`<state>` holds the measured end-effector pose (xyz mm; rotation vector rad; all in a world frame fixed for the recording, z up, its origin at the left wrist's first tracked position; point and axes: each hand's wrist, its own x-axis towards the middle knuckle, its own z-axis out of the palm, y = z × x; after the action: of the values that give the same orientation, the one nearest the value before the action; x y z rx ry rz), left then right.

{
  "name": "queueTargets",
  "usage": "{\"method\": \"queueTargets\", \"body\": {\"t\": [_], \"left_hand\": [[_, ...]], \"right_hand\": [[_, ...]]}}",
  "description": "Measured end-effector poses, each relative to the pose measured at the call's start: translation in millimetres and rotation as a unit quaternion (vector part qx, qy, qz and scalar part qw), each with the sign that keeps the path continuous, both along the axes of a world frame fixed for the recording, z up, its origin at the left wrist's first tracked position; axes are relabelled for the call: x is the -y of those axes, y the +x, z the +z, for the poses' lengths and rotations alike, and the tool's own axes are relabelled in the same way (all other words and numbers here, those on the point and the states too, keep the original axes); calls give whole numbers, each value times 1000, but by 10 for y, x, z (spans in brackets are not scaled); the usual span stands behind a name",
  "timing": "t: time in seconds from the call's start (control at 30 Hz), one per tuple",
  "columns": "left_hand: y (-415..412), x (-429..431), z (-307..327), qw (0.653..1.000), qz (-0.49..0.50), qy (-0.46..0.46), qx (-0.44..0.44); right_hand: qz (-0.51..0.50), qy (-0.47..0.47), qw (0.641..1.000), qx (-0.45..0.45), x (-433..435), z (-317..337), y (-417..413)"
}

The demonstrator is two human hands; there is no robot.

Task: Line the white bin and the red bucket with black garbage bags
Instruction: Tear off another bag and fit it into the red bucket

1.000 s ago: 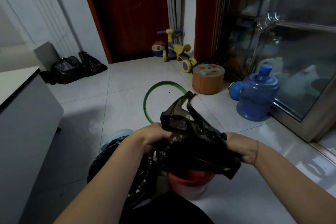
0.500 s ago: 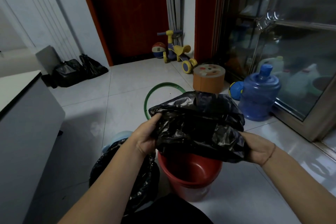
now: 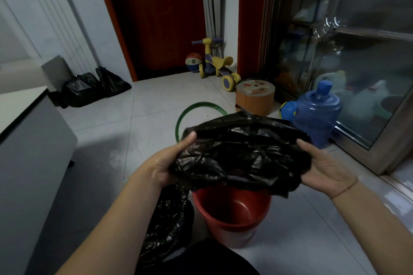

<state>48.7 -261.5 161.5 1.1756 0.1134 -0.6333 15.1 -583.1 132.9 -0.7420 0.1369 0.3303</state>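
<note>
Head view: the bag (image 3: 241, 154) is held spread between both hands, directly over the bucket (image 3: 232, 212). The left hand (image 3: 167, 163) grips the bag's left edge, thumb on top and fingers underneath. The right hand (image 3: 324, 169) holds the right edge with the thumb against the film. Its fingers are hidden behind the bag, so their curl cannot be confirmed. The bucket stands upright and unlined on the floor (image 3: 301, 241), near the person's feet. Just beside it on the left is the bin, covered by its own liner (image 3: 167, 230). The bin therefore appears done, and the bucket is the step in hand.

Recommended procedure, as judged from this position:

1. Confirm that the mouth of the bag is open. The film looks bunched and the opening cannot be made out. Separate the two layers before lowering.
2. Keep the bag centred over the rim. Whether its lower fold already touches the far rim cannot be told.
3. Lower the closed end into the bucket first, letting air escape so the film settles against the wall.
4. Fold the mouth outward over the rim all the way round, working one side at a time.

Caution: thin film tears if stretched hard. The light bucket may tip or slide if pulled from one side only.
</note>
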Motion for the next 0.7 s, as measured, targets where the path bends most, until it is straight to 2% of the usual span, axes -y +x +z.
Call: {"method": "queueTargets", "body": {"t": [0.07, 0.17, 0.27, 0.33, 0.4, 0.47, 0.53, 0.63, 0.7], "left_hand": [[-98, 128, 4, 995, -75, 62, 10], [-167, 320, -40, 982, -114, 134, 75], [-135, 435, -157, 977, 3, 174, 119], [-12, 417, -282, 953, 140, 233, 135], [84, 366, -410, 930, 200, 273, 140], [111, 377, -555, 936, 144, 286, 143], [83, 454, -727, 932, 74, 329, 130], [138, 466, -922, 864, 33, 468, 184], [172, 410, -1014, 831, 4, 498, 250]], "right_hand": [[28, 2, 998, 49, -114, 22, -31], [55, -111, 989, 84, -358, 65, -30], [13, -206, 976, 71, -471, 85, 47], [-30, -218, 975, 27, -414, 45, 132], [-38, -226, 973, -33, -321, -3, 223], [6, -250, 966, -74, -254, -66, 293], [60, -294, 951, -72, -256, -149, 352], [77, -415, 906, -33, -295, -334, 450], [78, -529, 845, -27, -337, -459, 473]]}}
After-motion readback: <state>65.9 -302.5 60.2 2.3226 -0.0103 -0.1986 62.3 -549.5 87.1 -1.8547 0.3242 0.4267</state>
